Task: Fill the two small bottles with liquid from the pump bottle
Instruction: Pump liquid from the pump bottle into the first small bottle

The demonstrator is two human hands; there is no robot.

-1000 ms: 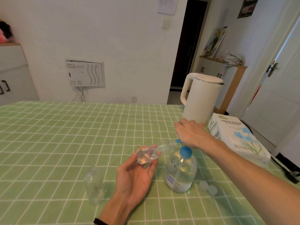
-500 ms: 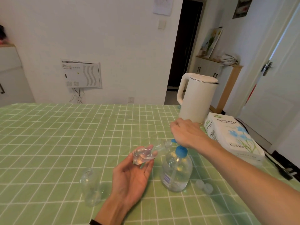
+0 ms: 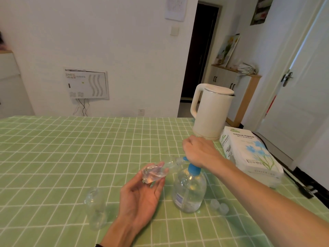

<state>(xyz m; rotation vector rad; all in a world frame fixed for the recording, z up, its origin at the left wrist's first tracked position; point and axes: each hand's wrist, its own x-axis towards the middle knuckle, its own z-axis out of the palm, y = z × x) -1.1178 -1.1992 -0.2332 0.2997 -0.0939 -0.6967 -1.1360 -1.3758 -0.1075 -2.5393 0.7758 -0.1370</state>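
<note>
Small clear bottle (image 3: 155,172) held tilted, nearly on its side, neck aimed at 2 o'clock toward the blue spout of the pump bottle (image 3: 189,189). Mouth sits right at the spout tip; whether it touches is hard to tell, clear plastic against a bright cloth.

Left hand (image 3: 142,195) palm up, fingers (image 3: 161,182) loosely curled, thumb and fingertips pinching the bottle's body. Thin plastic, light, likely to dent under a hard squeeze and slick if wetted. Judged best held around the belly, as now, with the neck left free.

Right hand (image 3: 199,151) lies over the pump head, fingers closed down on it and pressed together; the head itself is mostly hidden beneath.

Pump bottle stands upright near table centre, at 3 o'clock of the left hand, about half full of clear liquid. Heavier and stable on its wide base, though a downward push off-axis could tip it. Pressing straight down looks safest.

Second small bottle (image 3: 96,209) stands upright at 9 o'clock of the left wrist, apart from it, apparently empty. Two small caps (image 3: 219,207) lie just beside the pump bottle at its 4 o'clock.

Further out: white kettle (image 3: 211,111) at 12 o'clock of the right hand, tissue box (image 3: 249,154) at its 3 o'clock, all on the green checked tablecloth (image 3: 71,148).
</note>
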